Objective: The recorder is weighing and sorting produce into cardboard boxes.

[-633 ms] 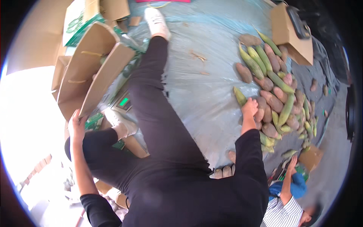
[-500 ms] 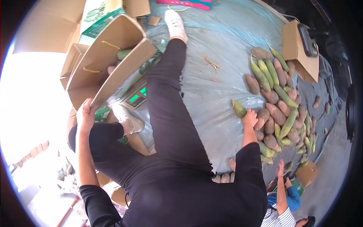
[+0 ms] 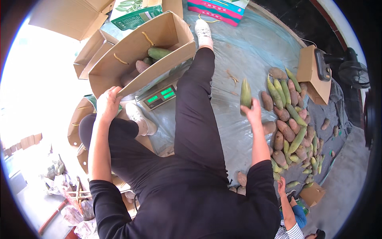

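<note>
My right hand (image 3: 253, 111) is closed round the lower end of a long green radish-like vegetable (image 3: 246, 92), raised upright with its pointed tip away from me. To its right spreads a pile of brownish-pink tubers (image 3: 285, 130) mixed with more of the green vegetables (image 3: 297, 139). My left hand (image 3: 110, 104) pinches the near rim of an open cardboard box (image 3: 155, 67) with yellow rope handles. Inside this box lie a green vegetable (image 3: 159, 53) and several tubers (image 3: 142, 66); its near wall hides the rest. The box sits on a scale (image 3: 159, 96) with lit green displays.
My legs stretch across the plastic sheet (image 3: 223, 131). A cardboard box (image 3: 314, 75) and a black fan (image 3: 353, 73) stand beyond the pile. A co-worker's arm (image 3: 287, 207) reaches toward the pile's near end. More boxes (image 3: 133, 16) are at the far left.
My right hand has lifted the green vegetable off the pile's edge, moving left and turning it upright. My left hand still grips the box rim. The whole view has shifted, showing more of the box's inside.
</note>
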`<state>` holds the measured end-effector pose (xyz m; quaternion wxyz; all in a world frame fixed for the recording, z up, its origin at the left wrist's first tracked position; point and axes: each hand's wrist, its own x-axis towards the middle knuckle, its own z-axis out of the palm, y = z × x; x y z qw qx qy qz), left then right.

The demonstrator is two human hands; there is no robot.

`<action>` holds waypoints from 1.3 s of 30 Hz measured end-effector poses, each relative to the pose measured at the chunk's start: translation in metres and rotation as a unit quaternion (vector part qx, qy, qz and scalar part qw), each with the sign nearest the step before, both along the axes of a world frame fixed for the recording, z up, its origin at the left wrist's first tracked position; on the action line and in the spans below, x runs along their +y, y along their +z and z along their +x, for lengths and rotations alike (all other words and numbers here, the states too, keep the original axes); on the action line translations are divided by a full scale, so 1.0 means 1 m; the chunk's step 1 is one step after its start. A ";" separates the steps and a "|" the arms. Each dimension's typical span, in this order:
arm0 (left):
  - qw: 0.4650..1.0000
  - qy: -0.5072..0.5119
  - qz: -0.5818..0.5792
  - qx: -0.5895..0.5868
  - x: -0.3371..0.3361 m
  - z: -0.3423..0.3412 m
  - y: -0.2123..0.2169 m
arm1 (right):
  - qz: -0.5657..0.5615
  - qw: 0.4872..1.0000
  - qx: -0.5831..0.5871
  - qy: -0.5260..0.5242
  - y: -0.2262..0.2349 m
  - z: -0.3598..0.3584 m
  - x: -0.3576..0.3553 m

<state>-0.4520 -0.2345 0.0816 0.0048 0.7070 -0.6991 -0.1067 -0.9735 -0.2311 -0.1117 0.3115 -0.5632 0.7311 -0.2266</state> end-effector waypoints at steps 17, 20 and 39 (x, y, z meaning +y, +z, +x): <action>0.999 -0.011 -0.036 0.002 0.002 0.024 -0.029 | -0.441 0.868 0.087 0.212 0.261 0.270 -0.125; 1.000 -0.008 -0.024 0.000 0.000 0.016 -0.025 | -0.445 0.867 0.115 0.192 0.225 0.278 -0.120; 0.999 -0.018 -0.027 -0.009 -0.001 0.024 -0.044 | 0.047 0.903 -0.081 -0.419 -0.125 -0.125 0.114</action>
